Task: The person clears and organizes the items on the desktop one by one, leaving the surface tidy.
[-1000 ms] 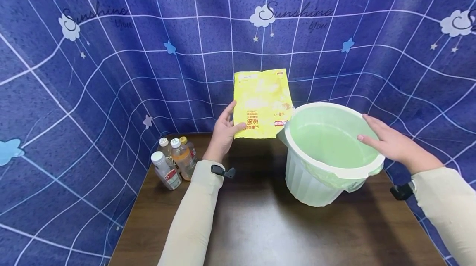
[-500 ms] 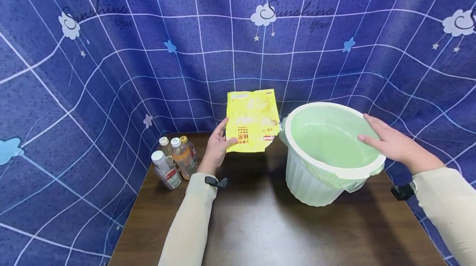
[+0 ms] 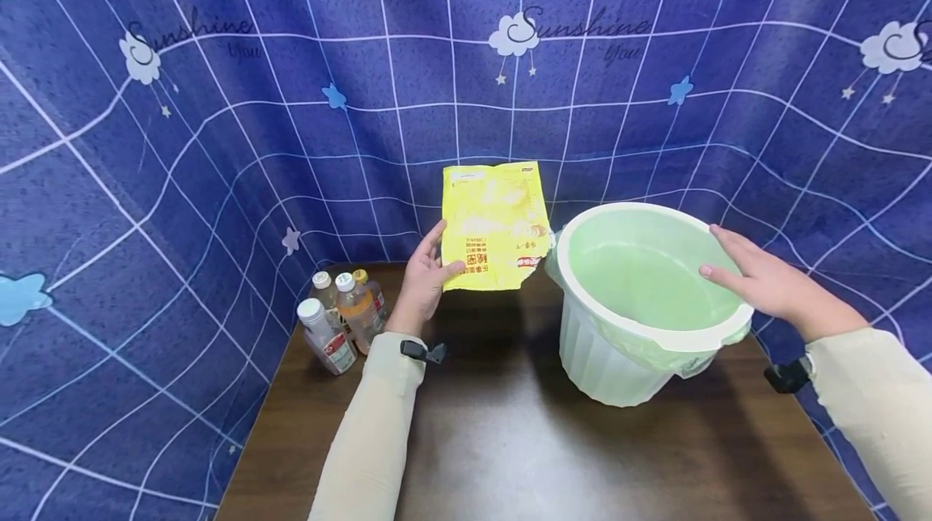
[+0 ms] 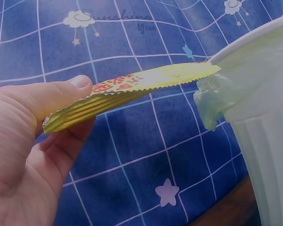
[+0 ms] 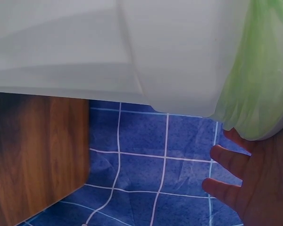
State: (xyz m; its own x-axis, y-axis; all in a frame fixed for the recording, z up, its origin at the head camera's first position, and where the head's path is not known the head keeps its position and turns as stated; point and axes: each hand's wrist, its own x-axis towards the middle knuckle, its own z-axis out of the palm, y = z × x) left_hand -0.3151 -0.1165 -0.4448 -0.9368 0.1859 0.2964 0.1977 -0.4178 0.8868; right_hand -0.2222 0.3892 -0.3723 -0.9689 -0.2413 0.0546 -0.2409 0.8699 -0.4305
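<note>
My left hand pinches a flat yellow chip bag at its lower left edge, thumb on top and fingers beneath. The bag, printed with red characters, is held in the air left of a pale green bin. In the left wrist view, the crimped end of the chip bag faces the camera, and its far end overlaps the bin's edge. My right hand rests at the right side of the bin's rim, thumb over the opening. In the right wrist view, the fingers extend along the outside, beside the green liner.
Several bottles, among them a white-capped one and one with orange liquid, stand at the back left of the brown wooden table. A blue gridded curtain surrounds the table's back and sides.
My left hand has brought the chip bag down and to the left, away from the bin, then lifted it slightly. My right hand stays at the bin's rim.
</note>
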